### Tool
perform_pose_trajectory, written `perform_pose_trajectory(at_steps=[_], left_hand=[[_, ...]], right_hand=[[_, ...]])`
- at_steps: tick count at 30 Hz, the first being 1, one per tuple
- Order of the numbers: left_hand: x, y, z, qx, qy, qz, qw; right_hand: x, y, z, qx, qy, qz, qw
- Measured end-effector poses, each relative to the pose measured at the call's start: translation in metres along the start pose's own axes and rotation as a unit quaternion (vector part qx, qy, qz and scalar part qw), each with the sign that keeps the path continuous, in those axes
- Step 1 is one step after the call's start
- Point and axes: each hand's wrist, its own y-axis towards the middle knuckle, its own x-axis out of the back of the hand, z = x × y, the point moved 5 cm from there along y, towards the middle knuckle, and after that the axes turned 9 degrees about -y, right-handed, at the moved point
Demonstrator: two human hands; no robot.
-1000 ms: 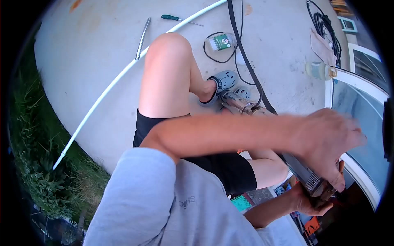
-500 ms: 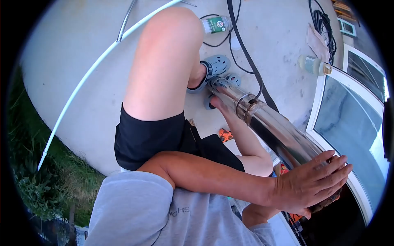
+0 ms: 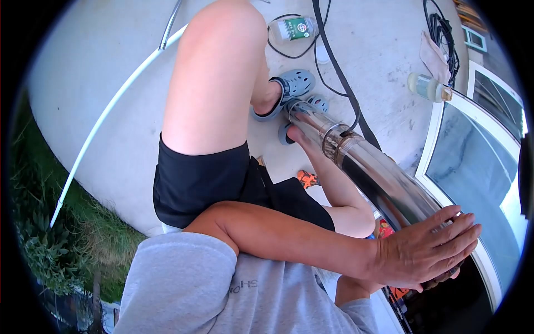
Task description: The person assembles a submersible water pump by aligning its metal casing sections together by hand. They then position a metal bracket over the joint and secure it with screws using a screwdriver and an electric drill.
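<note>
A long, shiny steel submersible pump (image 3: 384, 178) slants from between my feet up toward my hands. It has a mesh band (image 3: 335, 143) around its middle and a black cable. My left hand (image 3: 428, 247) is wrapped over its upper end, fingers stretched across the top and thumb below. Behind the left wrist comes my right forearm (image 3: 356, 289), reaching toward the same end. The right hand is mostly hidden under the left one and the pump, so its grip does not show. The pump's lower end rests beside my grey-blue clogs (image 3: 297, 83).
A clear jar with a green label (image 3: 295, 28) lies on the concrete among black cables. At right are a bottle (image 3: 428, 87), a coiled black hose (image 3: 442, 33) and a white-framed glass door (image 3: 467, 150). An orange tool (image 3: 307, 178) lies behind my leg. A white pipe (image 3: 105, 117) curves along the left.
My left hand stays on the pump's upper end. The view has shifted slightly, so the pump and hand appear a little farther right. My raised knee appears higher and farther left.
</note>
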Motion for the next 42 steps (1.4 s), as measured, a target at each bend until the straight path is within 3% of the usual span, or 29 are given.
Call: perform_pose_trajectory(at_steps=[2,5,7,9,10,11,12,13,14,16,18,21,22,23,28,31,33,35,36,37,38,39,40,42], left_hand=[[-0.003,0.000,-0.002,-0.004,0.008,-0.002,1.000],[-0.011,-0.006,-0.005,-0.010,0.022,-0.011,1.000],[-0.018,-0.010,-0.008,-0.012,0.020,-0.014,1.000],[-0.026,-0.012,-0.009,-0.018,0.021,-0.015,0.999],[-0.026,-0.013,-0.008,-0.019,0.015,-0.014,1.000],[-0.026,-0.014,-0.010,-0.027,0.014,-0.006,1.000],[-0.022,-0.014,-0.008,-0.010,-0.034,0.012,0.999],[-0.018,-0.012,-0.006,0.008,-0.080,0.030,0.996],[-0.018,-0.011,-0.005,-0.001,-0.066,0.054,0.996],[-0.012,-0.010,-0.002,-0.008,-0.105,0.087,0.991],[-0.008,-0.010,0.002,-0.012,-0.216,0.088,0.972],[-0.003,-0.001,0.015,-0.030,-0.192,0.105,0.975],[-0.004,0.002,0.014,-0.039,-0.165,0.105,0.980],[-0.005,0.007,0.012,-0.050,-0.132,0.102,0.985],[-0.017,0.041,-0.009,-0.028,-0.063,0.157,0.985],[-0.021,0.055,-0.024,-0.114,0.053,0.194,0.973],[-0.029,0.061,-0.030,-0.110,0.015,0.205,0.972],[-0.043,0.064,-0.023,0.108,-0.017,0.368,0.923],[-0.043,0.065,-0.019,0.112,-0.013,0.382,0.917],[-0.045,0.067,-0.022,0.013,-0.023,0.406,0.914],[-0.045,0.067,-0.026,-0.087,-0.038,0.427,0.899],[-0.046,0.067,-0.028,-0.131,-0.043,0.448,0.884],[-0.047,0.069,-0.028,-0.144,-0.035,0.469,0.870],[-0.047,0.074,-0.024,-0.164,-0.019,0.501,0.849]], right_hand=[[-0.003,0.000,0.003,0.038,-0.022,-0.032,0.999],[0.022,0.015,-0.005,-0.033,-0.016,-0.179,0.983],[0.003,-0.007,0.010,-0.067,-0.079,-0.199,0.974],[0.004,-0.009,0.019,-0.087,-0.252,-0.161,0.950],[0.002,-0.008,0.024,-0.086,-0.438,-0.117,0.887],[-0.006,-0.005,0.028,-0.050,-0.709,-0.053,0.701],[-0.020,-0.002,0.028,-0.003,-0.872,0.004,0.490],[-0.035,0.001,0.026,0.055,-0.941,0.039,0.331],[-0.049,0.005,0.024,0.076,-0.963,0.067,0.251],[-0.072,0.014,0.028,0.069,-0.976,0.105,0.176],[-0.089,0.024,0.032,0.035,-0.975,0.138,0.169],[-0.111,0.030,0.047,-0.059,-0.960,0.203,0.186],[-0.117,0.029,0.061,-0.144,-0.936,0.259,0.192],[-0.104,0.027,0.018,0.035,-0.969,0.124,0.209],[-0.112,0.014,0.033,0.028,-0.959,0.108,0.259],[-0.116,0.004,0.049,0.009,-0.958,-0.022,0.284],[-0.121,0.004,0.063,-0.016,-0.954,0.001,0.298],[-0.120,0.001,0.065,-0.049,-0.969,0.046,0.239],[-0.115,-0.010,0.078,0.019,-0.966,0.006,0.257],[-0.112,-0.013,0.069,0.034,-0.964,0.002,0.265],[-0.113,-0.011,0.054,0.040,-0.950,-0.031,0.309],[-0.111,-0.010,0.046,0.047,-0.933,-0.064,0.352],[-0.111,-0.009,0.047,0.067,-0.929,-0.071,0.357],[-0.109,-0.001,0.039,0.027,-0.960,0.058,0.271]])
